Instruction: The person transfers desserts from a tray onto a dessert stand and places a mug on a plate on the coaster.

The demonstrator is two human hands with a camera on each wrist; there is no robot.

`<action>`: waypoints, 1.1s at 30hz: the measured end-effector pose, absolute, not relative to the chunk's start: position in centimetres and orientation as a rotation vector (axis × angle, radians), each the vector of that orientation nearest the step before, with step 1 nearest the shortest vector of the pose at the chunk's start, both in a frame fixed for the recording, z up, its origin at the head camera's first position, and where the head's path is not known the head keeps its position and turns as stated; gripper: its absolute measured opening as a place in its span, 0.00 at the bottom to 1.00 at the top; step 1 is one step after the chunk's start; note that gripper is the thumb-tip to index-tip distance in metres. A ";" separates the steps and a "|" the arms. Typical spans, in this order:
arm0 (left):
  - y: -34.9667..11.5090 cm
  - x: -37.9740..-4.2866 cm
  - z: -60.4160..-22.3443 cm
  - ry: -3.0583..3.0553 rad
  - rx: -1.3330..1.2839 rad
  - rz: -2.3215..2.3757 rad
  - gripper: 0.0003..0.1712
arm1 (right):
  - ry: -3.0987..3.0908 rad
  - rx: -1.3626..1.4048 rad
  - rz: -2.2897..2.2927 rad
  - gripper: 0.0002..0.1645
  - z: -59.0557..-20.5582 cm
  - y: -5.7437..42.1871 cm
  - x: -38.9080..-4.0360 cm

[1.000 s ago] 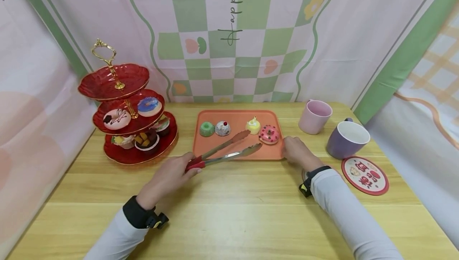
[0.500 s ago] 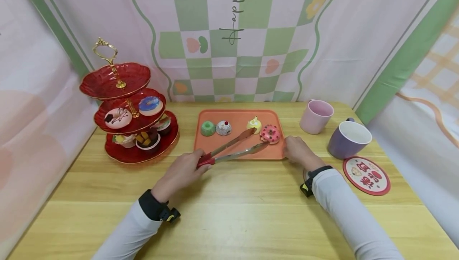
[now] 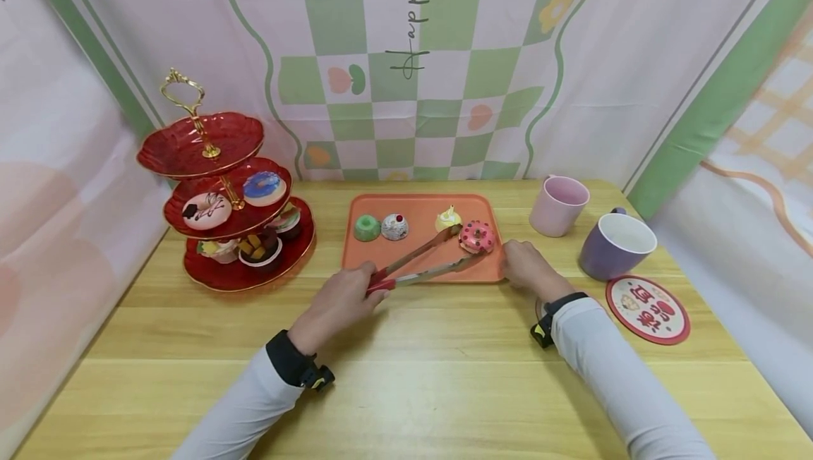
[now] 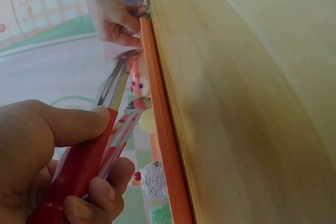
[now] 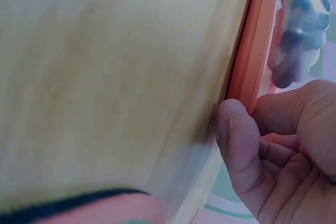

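My left hand [image 3: 338, 305] grips the red handles of metal tongs [image 3: 438, 271]. The spread tong tips reach over the orange tray [image 3: 358, 254], one on either side of a pink toy donut [image 3: 477, 235] with dark dots; whether they touch it I cannot tell. Just behind the inner tip sits a yellow toy cake [image 3: 447, 216], partly covered. A green ring cake [image 3: 367, 228] and a white speckled cake [image 3: 395, 227] with a red berry lie at the tray's left. At the tray's front right corner, my right hand [image 5: 283, 156] pinches the rim between thumb and fingers.
A red three-tier stand [image 3: 200, 142] on the left bears toy donuts on its middle tier and cupcakes below. To the right are a pink mug [image 3: 554, 213], a purple mug [image 3: 603, 255] and a round coaster [image 3: 648, 310]. A patterned cloth [image 3: 406, 114] hangs behind the table.
My left hand has carried the tongs rightward along the tray, so their tips went from left of the pink donut to either side of it. My right hand stays at the tray's corner.
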State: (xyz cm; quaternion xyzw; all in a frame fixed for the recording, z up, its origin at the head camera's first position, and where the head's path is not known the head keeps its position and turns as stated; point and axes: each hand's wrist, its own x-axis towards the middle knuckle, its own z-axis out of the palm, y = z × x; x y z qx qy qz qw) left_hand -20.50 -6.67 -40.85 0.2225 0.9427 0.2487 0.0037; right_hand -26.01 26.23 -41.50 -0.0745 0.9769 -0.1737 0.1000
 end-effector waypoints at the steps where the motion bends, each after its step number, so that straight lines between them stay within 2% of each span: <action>1: -6.6 -20.5 -40.9 2.958 0.701 0.774 0.15 | 2.887 -0.213 -0.511 0.03 -41.5 26.2 -26.0; 33: -5.6 -20.7 -41.5 2.996 0.808 0.773 0.12 | 2.912 -0.250 -0.507 0.05 -41.9 26.6 -26.1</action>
